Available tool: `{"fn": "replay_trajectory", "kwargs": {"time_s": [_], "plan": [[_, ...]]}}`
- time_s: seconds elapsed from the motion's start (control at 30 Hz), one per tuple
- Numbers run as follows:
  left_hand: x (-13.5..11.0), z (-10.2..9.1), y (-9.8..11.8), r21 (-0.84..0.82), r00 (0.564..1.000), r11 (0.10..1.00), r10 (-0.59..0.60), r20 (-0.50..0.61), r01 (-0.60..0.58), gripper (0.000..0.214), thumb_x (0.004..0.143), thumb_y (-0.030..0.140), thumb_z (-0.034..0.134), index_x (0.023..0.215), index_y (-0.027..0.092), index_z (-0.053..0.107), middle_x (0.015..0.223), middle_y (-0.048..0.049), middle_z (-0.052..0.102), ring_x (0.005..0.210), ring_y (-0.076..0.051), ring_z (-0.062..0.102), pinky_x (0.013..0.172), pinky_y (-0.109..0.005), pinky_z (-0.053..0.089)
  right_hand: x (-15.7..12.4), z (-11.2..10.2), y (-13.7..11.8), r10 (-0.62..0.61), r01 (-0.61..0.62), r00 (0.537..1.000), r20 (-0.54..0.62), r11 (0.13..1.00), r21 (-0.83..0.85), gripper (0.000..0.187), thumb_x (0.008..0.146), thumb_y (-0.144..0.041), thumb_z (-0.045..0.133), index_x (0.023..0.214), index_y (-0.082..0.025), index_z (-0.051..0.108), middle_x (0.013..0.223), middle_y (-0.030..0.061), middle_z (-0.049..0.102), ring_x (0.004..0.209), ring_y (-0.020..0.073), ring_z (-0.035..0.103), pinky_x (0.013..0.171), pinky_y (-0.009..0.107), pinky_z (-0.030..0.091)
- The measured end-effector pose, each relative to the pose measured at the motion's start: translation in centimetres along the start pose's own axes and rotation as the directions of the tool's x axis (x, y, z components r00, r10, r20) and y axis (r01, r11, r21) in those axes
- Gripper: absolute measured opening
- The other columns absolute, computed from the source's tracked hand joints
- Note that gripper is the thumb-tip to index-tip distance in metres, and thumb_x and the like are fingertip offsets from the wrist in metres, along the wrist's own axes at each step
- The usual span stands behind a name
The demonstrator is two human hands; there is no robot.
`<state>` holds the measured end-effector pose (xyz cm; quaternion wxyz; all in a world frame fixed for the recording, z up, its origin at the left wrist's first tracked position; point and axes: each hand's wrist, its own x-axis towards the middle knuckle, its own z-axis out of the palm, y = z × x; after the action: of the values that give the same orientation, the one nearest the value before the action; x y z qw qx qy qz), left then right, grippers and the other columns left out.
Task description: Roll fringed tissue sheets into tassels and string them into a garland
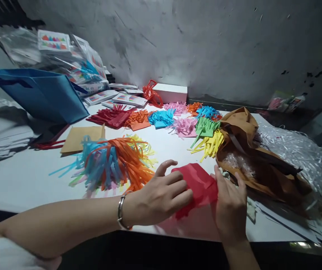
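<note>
A folded piece of red tissue paper [198, 183] lies at the table's front edge between my hands, with a fringed lower left end and a paler sheet below it. My left hand [161, 191], with a silver bangle at the wrist, curls its fingers over the paper's left side; the thumb points up, away from them. At the right edge, my right hand [231, 202] rests with fingers stretched and apart, touching the paper. To the left, a heap of blue, orange and yellow tissue tassels [116, 161] lies partly on a brown paper envelope [79, 138].
Fringed tissue bundles [161, 118] in several colours lie across the back. A brown cloth bag [242, 150] and white shredded strips [295, 157] are at right. A blue bag [42, 93], printed cards [129, 99] and a white box [170, 92] stand near the wall.
</note>
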<state>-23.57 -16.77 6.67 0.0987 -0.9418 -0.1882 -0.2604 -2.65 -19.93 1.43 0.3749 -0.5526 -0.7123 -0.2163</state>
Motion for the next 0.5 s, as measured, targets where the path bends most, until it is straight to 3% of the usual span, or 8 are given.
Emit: {"fn": "replay_trajectory", "kwargs": {"time_s": [0.1, 0.17, 0.27, 0.33, 0.43, 0.5], "plan": [[-2.1, -0.3, -0.3, -0.267, 0.992, 0.963, -0.011, 0.128, 0.045, 0.006, 0.094, 0.025, 0.057, 0.098, 0.021, 0.06, 0.094, -0.0061, 0.066, 0.089, -0.021, 0.06, 0.107, -0.045, 0.038, -0.8, 0.4, 1.6, 0.01, -0.001, 0.988, -0.153, 0.998, 0.06, 0.057, 0.097, -0.011, 0.053, 0.151, -0.02, 0.038, 0.104, 0.0091, 0.076, 0.089, 0.0221, 0.073, 0.108, 0.056, 0.041], [-3.2, -0.4, -0.9, -0.459, 0.978, 0.869, -0.117, 0.174, 0.186, 0.028, 0.09, 0.043, 0.066, 0.105, 0.021, 0.06, 0.109, -0.0117, 0.065, 0.099, -0.024, 0.061, 0.099, -0.041, 0.048, -1.3, 0.2, 2.1, 0.021, -0.006, 0.977, -0.21, 0.998, 0.069, 0.059, 0.095, -0.012, 0.057, 0.15, -0.02, 0.041, 0.103, 0.009, 0.077, 0.09, 0.0245, 0.073, 0.107, 0.058, 0.042], [-3.5, -0.1, -2.2, -0.604, 0.9, 0.677, -0.397, 0.18, 0.42, 0.046, 0.092, 0.056, 0.06, 0.12, 0.02, 0.058, 0.127, -0.0156, 0.06, 0.116, -0.026, 0.059, 0.099, -0.038, 0.051, -1.6, -0.3, 1.6, 0.01, 0.018, 0.962, -0.273, 0.995, 0.1, 0.056, 0.094, -0.013, 0.057, 0.148, -0.021, 0.044, 0.097, 0.0079, 0.078, 0.087, 0.0254, 0.074, 0.105, 0.06, 0.043], [-2.7, 0.4, -3.1, -0.638, 0.842, 0.576, -0.486, 0.235, 0.511, 0.056, 0.091, 0.064, 0.055, 0.124, 0.019, 0.06, 0.131, -0.0152, 0.06, 0.121, -0.028, 0.058, 0.104, -0.042, 0.048, -1.4, -0.6, 0.9, 0.01, 0.04, 0.955, -0.295, 0.986, 0.163, 0.054, 0.096, -0.016, 0.055, 0.148, -0.025, 0.044, 0.096, 0.0057, 0.079, 0.087, 0.0255, 0.075, 0.105, 0.061, 0.043], [-1.1, 1.5, -4.0, -0.752, 0.819, 0.341, -0.348, 0.456, 0.564, 0.066, 0.081, 0.075, 0.059, 0.11, 0.017, 0.07, 0.112, -0.0121, 0.07, 0.103, -0.029, 0.066, 0.091, -0.04, 0.054, -1.1, -0.9, 0.2, 0.036, 0.038, 0.952, -0.304, 0.971, 0.235, 0.051, 0.097, -0.021, 0.054, 0.146, -0.028, 0.044, 0.095, 0.0026, 0.079, 0.09, 0.0255, 0.075, 0.106, 0.061, 0.042], [-0.3, 2.3, -3.9, -0.847, 0.83, 0.036, -0.228, 0.51, 0.53, 0.065, 0.072, 0.077, 0.068, 0.093, 0.016, 0.073, 0.091, -0.0092, 0.074, 0.084, -0.026, 0.069, 0.076, -0.035, 0.057, -1.0, -1.1, 0.1, 0.052, 0.023, 0.95, -0.309, 0.971, 0.236, 0.049, 0.097, -0.019, 0.054, 0.144, -0.027, 0.047, 0.094, 0.0024, 0.079, 0.089, 0.0247, 0.075, 0.107, 0.06, 0.041]]}}
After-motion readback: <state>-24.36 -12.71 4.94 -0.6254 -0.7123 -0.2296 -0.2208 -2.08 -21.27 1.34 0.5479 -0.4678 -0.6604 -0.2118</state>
